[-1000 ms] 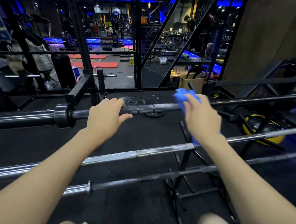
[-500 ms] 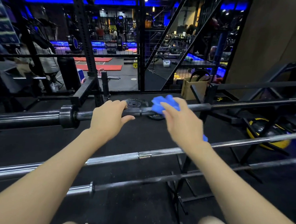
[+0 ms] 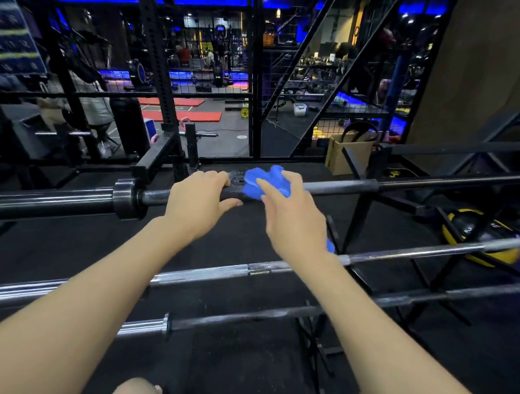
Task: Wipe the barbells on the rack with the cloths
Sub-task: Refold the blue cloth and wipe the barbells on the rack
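Observation:
Three barbells lie across a black rack. The top, dark barbell (image 3: 338, 188) runs left to right at chest height, with a collar (image 3: 124, 198) at its left. My left hand (image 3: 199, 203) grips this bar just right of the collar. My right hand (image 3: 292, 218) holds a bunched blue cloth (image 3: 265, 182) wrapped on the same bar, right beside my left hand. A corner of the cloth hangs below my right wrist. A chrome barbell (image 3: 217, 273) and a lower barbell (image 3: 245, 317) lie nearer to me.
The black rack frame (image 3: 357, 221) stands under the bars at centre right. A yellow and black ball (image 3: 476, 231) lies on the floor at right. A cardboard box (image 3: 346, 155) and a wire cage wall (image 3: 257, 75) stand behind. A weight plate (image 3: 237, 177) lies on the floor beyond the bar.
My right hand has slid the blue cloth leftward along the top barbell until it sits next to my left hand. My left hand has kept its grip.

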